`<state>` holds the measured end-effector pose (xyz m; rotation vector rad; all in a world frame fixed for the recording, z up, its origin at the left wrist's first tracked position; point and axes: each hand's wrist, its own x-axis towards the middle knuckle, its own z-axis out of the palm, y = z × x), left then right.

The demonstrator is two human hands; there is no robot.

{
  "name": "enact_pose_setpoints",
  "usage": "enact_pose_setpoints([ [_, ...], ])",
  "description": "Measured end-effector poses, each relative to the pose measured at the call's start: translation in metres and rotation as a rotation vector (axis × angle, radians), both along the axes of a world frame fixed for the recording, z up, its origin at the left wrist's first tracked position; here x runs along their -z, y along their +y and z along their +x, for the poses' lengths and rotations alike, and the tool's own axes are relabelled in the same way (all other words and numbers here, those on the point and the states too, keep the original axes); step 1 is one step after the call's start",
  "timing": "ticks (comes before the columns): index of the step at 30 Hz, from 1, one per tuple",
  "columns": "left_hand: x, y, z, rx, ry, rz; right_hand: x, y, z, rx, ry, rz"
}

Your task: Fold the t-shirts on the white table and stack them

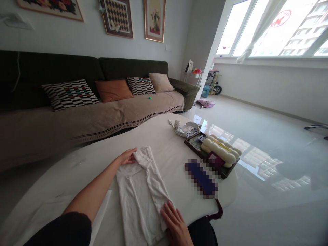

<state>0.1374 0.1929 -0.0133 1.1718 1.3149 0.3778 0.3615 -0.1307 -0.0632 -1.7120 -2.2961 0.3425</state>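
A white garment [139,191] lies partly folded lengthwise on the white oval table [84,160]. My left hand [127,158] rests at the garment's far end, its fingers curled on the cloth edge. My right hand [174,223] lies flat on the near end of the folded strip, fingers stretched out and pressing the cloth down.
A dark tray [195,144] with a cream puffy object [220,150] stands at the table's right edge, with a blurred dark item [202,177] beside it and small packets [186,129] behind. A long sofa [97,102] with several cushions runs along the wall. Glossy floor [269,147] spreads to the right.
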Motion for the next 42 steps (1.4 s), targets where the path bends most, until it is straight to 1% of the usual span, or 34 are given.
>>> enact_pose_setpoints([
  [4, -0.001, 0.001, 0.009, 0.019, 0.001, -0.005, -0.011, -0.004, 0.004, -0.040, -0.015, -0.015],
  [6, -0.002, 0.002, 0.012, 0.014, -0.008, 0.002, -0.011, -0.005, 0.007, -0.053, -0.029, -0.013],
  [8, -0.003, 0.002, 0.011, -0.001, -0.029, 0.011, -0.007, -0.007, 0.011, -0.076, -0.043, -0.003],
  [12, -0.004, -0.001, -0.002, -0.042, -0.095, 0.010, 0.005, -0.010, 0.015, -0.101, -0.037, 0.040],
  [15, -0.004, -0.005, -0.014, -0.092, -0.134, 0.004, 0.009, -0.011, 0.014, -0.088, -0.009, 0.058],
  [18, -0.003, -0.006, -0.022, -0.131, -0.143, -0.009, 0.007, -0.012, 0.012, -0.079, -0.008, 0.031],
  [21, -0.003, -0.003, -0.027, -0.150, -0.104, -0.016, 0.003, -0.012, 0.011, -0.067, -0.017, 0.005],
  [24, -0.004, -0.001, -0.030, -0.145, -0.030, -0.001, 0.001, -0.012, 0.009, -0.056, -0.004, -0.011],
  [26, -0.005, -0.001, -0.032, -0.117, 0.025, 0.026, -0.001, -0.012, 0.008, -0.043, 0.004, -0.037],
  [31, -0.007, -0.007, -0.035, 0.049, 0.204, 0.148, -0.004, -0.014, 0.005, -0.024, 0.022, -0.108],
  [35, -0.005, -0.009, -0.036, 0.154, 0.378, 0.287, -0.012, -0.015, 0.007, -0.029, 0.034, -0.149],
  [39, -0.001, -0.016, -0.034, 0.205, 0.551, 0.489, -0.023, -0.013, 0.010, -0.026, 0.039, -0.194],
  [42, 0.001, -0.029, -0.019, 0.210, 0.631, 0.693, -0.029, -0.013, 0.011, 0.006, 0.033, -0.188],
])
